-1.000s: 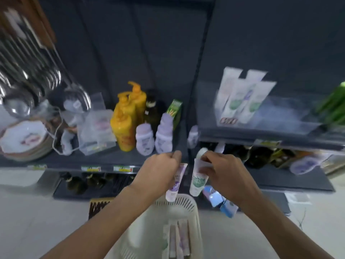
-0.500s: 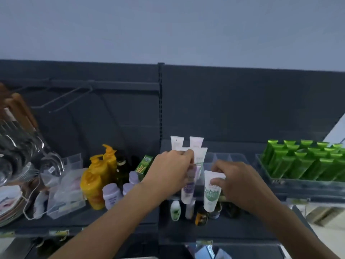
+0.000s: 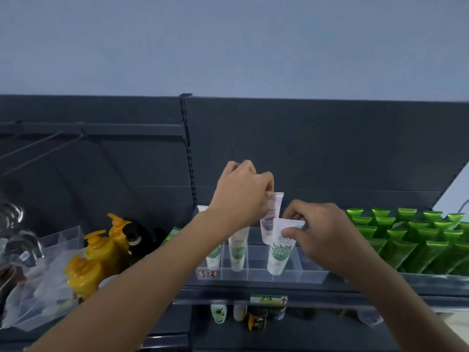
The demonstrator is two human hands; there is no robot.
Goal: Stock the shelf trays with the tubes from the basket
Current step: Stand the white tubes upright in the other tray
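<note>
The wall (image 3: pixel 228 41) at 12 o'clock is pale blue-grey, and the back panel (image 3: pixel 330 148) below it is dark grey. The lilac tube (image 3: pixel 272 217) is white shading to purple. At its 5 o'clock a white tube (image 3: pixel 279 252) bears a green leaf print. The tray (image 3: pixel 286 275) is clear, with a red-and-white tag (image 3: pixel 207 273). The tubes (image 3: pixel 411 250) at 3 o'clock are glossy green. The bottles (image 3: pixel 99 252) at 8 o'clock are yellow with orange pumps.
</note>
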